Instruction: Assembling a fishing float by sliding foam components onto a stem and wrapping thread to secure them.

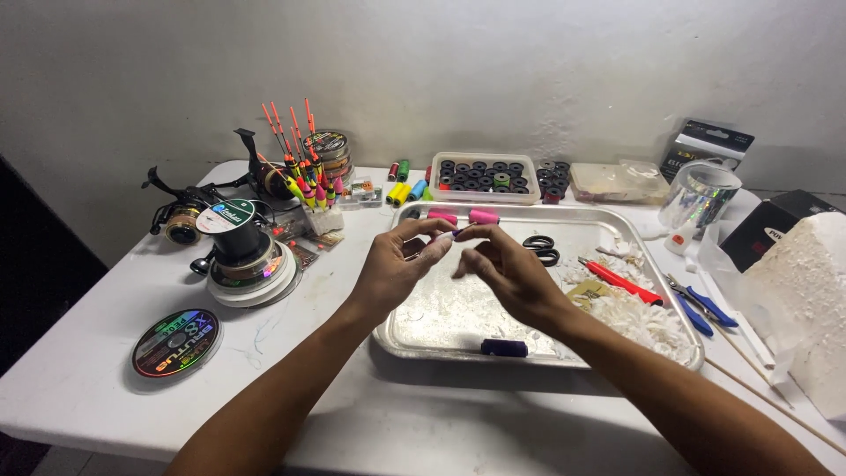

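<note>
A white desk [79, 379] stands against a plain grey wall, carrying a metal tray [608, 231] (white foam scraps lie in its right part). Above the tray, the left hand [398, 264] and right hand [504, 269] meet; their fingers [438, 231] are pinched narrow on a small white piece [451, 234], which is too small to tell its long axis.
</note>
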